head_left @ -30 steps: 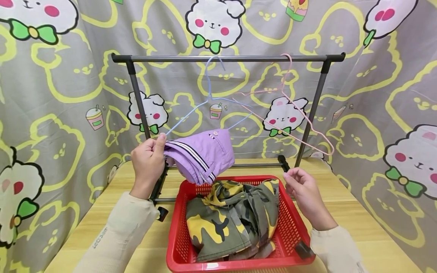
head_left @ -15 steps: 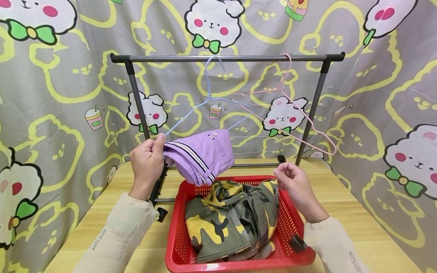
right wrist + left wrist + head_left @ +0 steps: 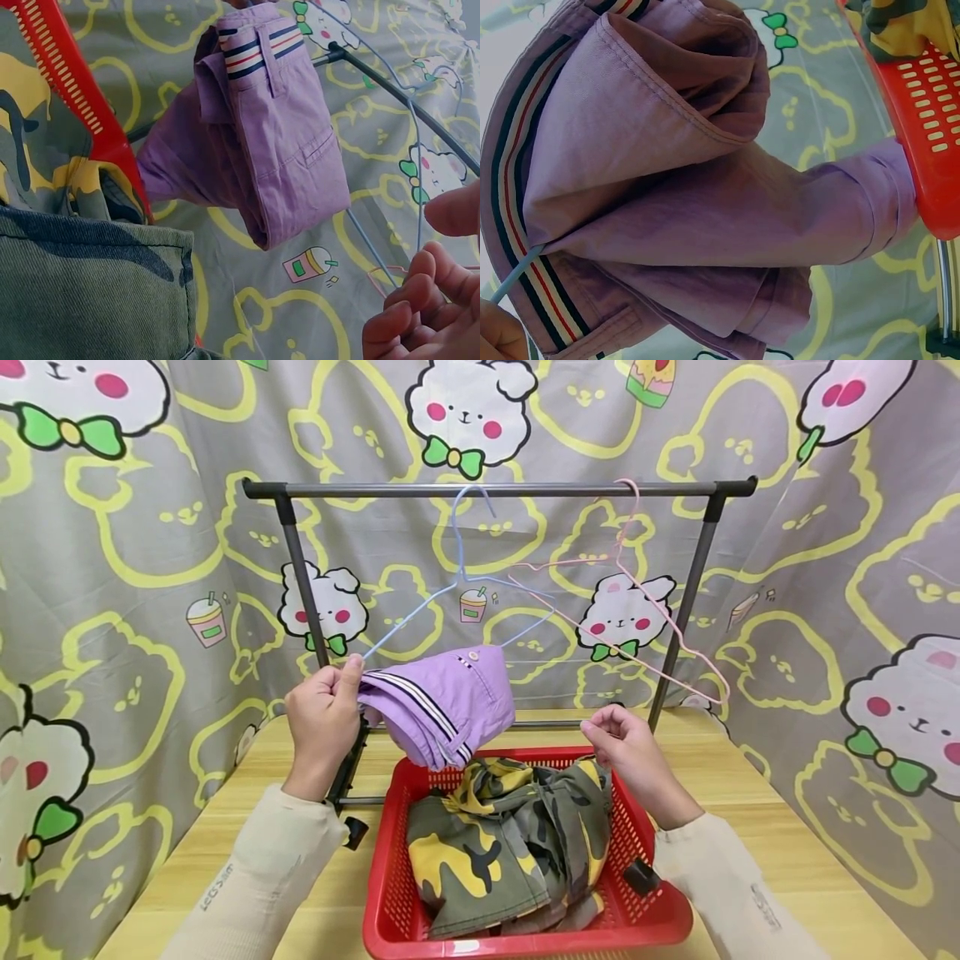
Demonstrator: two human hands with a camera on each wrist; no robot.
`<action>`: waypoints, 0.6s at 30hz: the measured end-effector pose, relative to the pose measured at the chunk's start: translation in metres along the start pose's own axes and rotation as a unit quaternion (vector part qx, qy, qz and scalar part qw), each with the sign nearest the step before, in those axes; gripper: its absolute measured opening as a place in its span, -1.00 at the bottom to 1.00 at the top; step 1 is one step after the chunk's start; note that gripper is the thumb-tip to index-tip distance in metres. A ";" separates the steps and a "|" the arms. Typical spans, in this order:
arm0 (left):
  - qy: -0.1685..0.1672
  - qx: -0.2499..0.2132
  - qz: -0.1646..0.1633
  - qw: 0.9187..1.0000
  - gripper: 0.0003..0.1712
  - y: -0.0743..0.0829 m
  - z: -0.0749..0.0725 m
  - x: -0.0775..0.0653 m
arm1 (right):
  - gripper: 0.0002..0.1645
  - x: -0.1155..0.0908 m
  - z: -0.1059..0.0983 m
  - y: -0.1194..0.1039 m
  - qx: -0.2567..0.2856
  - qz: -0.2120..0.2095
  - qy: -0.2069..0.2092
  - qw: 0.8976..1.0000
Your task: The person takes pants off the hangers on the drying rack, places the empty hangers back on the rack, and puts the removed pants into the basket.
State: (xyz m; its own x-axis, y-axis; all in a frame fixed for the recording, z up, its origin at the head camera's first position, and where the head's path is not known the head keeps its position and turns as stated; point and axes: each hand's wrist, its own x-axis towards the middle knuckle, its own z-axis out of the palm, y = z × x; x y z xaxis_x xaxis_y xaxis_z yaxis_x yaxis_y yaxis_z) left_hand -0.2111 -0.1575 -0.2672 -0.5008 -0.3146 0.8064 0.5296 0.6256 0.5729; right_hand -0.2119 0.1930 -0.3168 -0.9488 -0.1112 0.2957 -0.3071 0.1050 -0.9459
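Note:
In the head view my left hand [image 3: 324,727] grips one end of the waistband of the purple pants [image 3: 450,702]. The blue hanger [image 3: 420,614] hooks over the rail, and its left arm runs down to that grip. In the left wrist view a striped waistband [image 3: 506,172] curves past the hanger bar, and a leg of the pants hangs toward the basket. My right hand [image 3: 630,756] hovers over the basket's right side, fingers loosely curled around nothing. The right wrist view shows its thumb [image 3: 457,211] apart from the fingers. The pants' far waistband end droops, folded over.
Below the pants stands a red basket [image 3: 382,893] with yellow-and-green camouflage clothing [image 3: 510,852] inside. A pink hanger [image 3: 697,652] hangs on the right of the grey rack rail [image 3: 360,489]. A patterned curtain encloses the wooden table [image 3: 780,852].
My right hand has moved left, toward the pants and over the basket's edge. The left hand and the pants have stayed almost still. The pink hanger sways slightly.

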 end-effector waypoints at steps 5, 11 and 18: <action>0.002 -0.001 0.000 1.000 -0.40 0.002 -0.001 -0.001 | -0.81 0.006 0.004 0.000 -0.006 0.013 -0.011 1.000; -0.001 0.000 -0.005 1.000 -0.40 0.002 -0.001 -0.001 | -0.81 0.015 0.009 0.000 -0.008 0.021 -0.016 1.000; 0.000 -0.004 -0.003 1.000 -0.40 0.003 0.000 -0.001 | -0.75 0.019 0.014 -0.001 -0.025 0.020 -0.030 0.999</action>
State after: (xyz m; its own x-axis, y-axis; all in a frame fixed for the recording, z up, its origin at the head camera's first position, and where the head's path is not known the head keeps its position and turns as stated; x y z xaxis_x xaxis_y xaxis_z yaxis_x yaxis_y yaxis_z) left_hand -0.2089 -0.1557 -0.2664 -0.5034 -0.3189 0.8031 0.5318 0.6181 0.5788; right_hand -0.2289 0.1769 -0.3119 -0.9548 -0.1646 0.2473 -0.2731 0.1591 -0.9487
